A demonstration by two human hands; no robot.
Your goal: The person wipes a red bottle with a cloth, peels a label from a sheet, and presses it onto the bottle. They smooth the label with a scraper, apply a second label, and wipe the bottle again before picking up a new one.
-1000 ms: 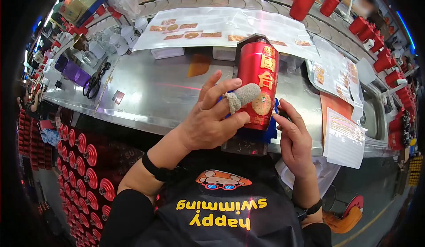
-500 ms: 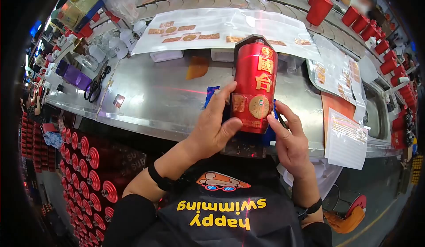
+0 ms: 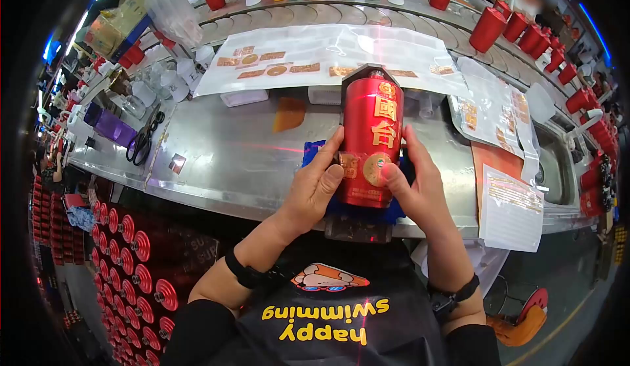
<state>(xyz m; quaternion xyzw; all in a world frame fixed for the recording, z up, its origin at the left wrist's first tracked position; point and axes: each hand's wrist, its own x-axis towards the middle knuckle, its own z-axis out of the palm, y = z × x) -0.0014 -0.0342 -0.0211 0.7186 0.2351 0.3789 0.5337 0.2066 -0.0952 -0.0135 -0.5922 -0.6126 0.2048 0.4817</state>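
A red bottle (image 3: pixel 372 130) with raised gold characters lies tilted in front of me, its base toward me, against a dark angular holder (image 3: pixel 351 77). Low on its front are a round gold decal (image 3: pixel 376 170) and a film-like square decal (image 3: pixel 347 165). My left hand (image 3: pixel 314 187) grips the bottle's left side, thumb near the square decal. On the other side, my right hand (image 3: pixel 423 182) wraps the bottle, its thumb pressing at the edge of the round decal. Blue cloth (image 3: pixel 399 210) shows under the bottle.
Sheets of gold decals (image 3: pixel 282 54) lie behind the bottle. A brown film piece (image 3: pixel 289 114) rests on the metal table (image 3: pixel 223 149). Scissors (image 3: pixel 146 140) and a purple container (image 3: pixel 110 124) are at left. A printed paper (image 3: pixel 512 207) hangs over the edge beside the sink (image 3: pixel 558 169).
My right hand has moved up along the bottle, and its thumb now lies on the round decal. My left hand stays at the left side. Bottles on the curved conveyor have shifted.
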